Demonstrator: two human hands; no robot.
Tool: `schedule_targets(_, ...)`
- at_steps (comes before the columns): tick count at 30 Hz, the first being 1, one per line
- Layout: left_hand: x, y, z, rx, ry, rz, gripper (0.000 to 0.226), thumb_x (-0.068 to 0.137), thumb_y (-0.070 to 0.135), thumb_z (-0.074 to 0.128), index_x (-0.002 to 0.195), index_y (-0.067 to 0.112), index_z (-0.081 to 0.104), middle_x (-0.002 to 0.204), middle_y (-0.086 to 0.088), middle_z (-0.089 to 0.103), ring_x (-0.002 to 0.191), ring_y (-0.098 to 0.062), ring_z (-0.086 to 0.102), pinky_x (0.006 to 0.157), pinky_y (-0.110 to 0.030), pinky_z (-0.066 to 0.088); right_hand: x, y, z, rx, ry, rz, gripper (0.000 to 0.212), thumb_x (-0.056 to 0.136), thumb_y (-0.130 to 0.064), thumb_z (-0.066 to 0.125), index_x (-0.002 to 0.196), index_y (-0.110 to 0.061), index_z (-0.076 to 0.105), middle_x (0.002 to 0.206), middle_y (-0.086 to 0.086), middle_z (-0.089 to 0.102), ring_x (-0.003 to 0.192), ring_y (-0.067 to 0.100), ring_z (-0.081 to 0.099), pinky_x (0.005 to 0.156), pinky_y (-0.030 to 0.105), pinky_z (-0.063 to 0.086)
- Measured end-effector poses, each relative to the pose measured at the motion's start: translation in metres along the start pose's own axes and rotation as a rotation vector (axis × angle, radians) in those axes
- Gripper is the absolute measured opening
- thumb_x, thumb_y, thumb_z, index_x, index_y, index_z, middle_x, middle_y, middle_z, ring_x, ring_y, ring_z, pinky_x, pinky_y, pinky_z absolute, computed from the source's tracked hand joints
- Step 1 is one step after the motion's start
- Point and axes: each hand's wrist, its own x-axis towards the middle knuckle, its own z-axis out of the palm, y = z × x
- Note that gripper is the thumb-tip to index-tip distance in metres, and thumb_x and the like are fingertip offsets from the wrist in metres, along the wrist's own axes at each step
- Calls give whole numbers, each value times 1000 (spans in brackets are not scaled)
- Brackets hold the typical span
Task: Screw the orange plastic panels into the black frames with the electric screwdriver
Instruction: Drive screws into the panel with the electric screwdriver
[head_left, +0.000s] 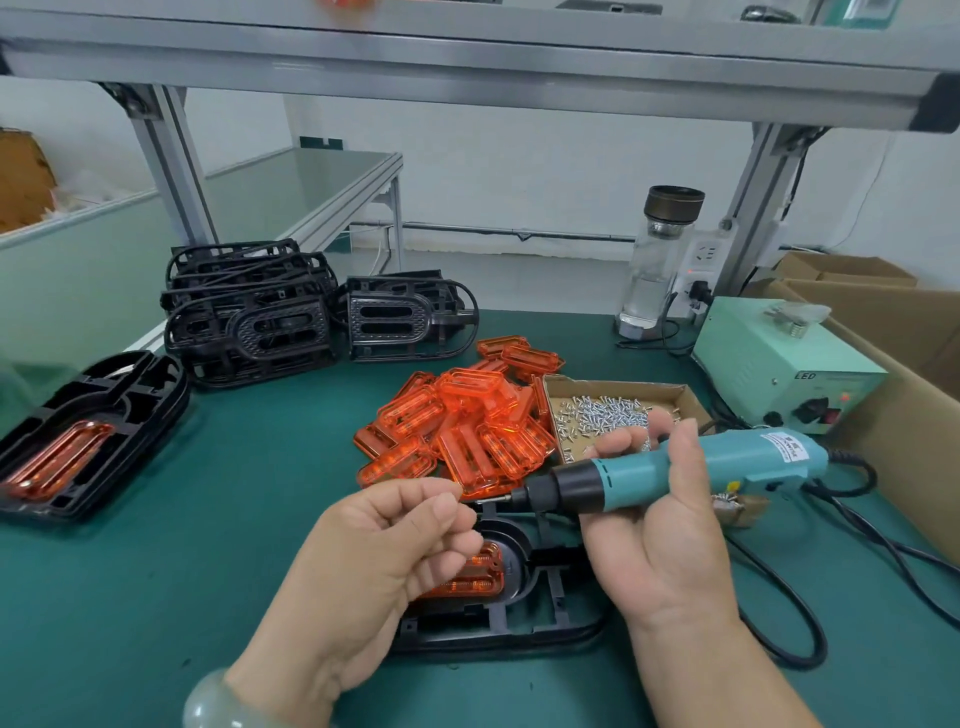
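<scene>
My right hand (660, 525) grips the teal electric screwdriver (675, 470), held level with its bit pointing left. My left hand (395, 551) has its fingers pinched together at the bit's tip; a screw there is too small to confirm. Below both hands lies a black frame (524, 618) with an orange panel (475, 574) seated in it, partly hidden by my left hand. A heap of loose orange panels (462, 426) sits just beyond. Several screws fill a shallow cardboard tray (618, 387) to the right of the heap.
Stacks of empty black frames (254, 322) stand at the back left. A frame with a fitted orange panel (88, 431) lies at the left edge. A green power box (779, 364), a glass bottle (657, 260), cardboard boxes (904, 332) and the screwdriver's cable (810, 623) crowd the right.
</scene>
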Motion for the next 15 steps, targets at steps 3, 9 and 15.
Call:
schedule_targets(3,-1,1,-1,-56,-28,-97,23,64,14,67,84,3,67,70,-13,68,57,-17,67,43,-19,50,-3,0,2,-15,-27,-6,22,77,-33,63,96,-23,58,65,-8,57,56,6,59,72,28,48)
schedule_targets(9,-2,4,1,-128,-122,-220,28,65,10,65,90,-2,63,69,-15,67,56,-21,68,41,-18,50,-6,-1,3,-32,-65,-1,20,78,-29,62,95,-22,55,65,-7,53,56,6,55,62,22,52)
schedule_targets(15,-3,3,2,-133,-178,-250,25,67,10,64,89,-1,62,68,-14,66,57,-21,67,42,-17,51,-8,0,2,-36,-89,-8,16,81,-29,60,95,-22,56,65,-8,52,55,6,54,65,23,50)
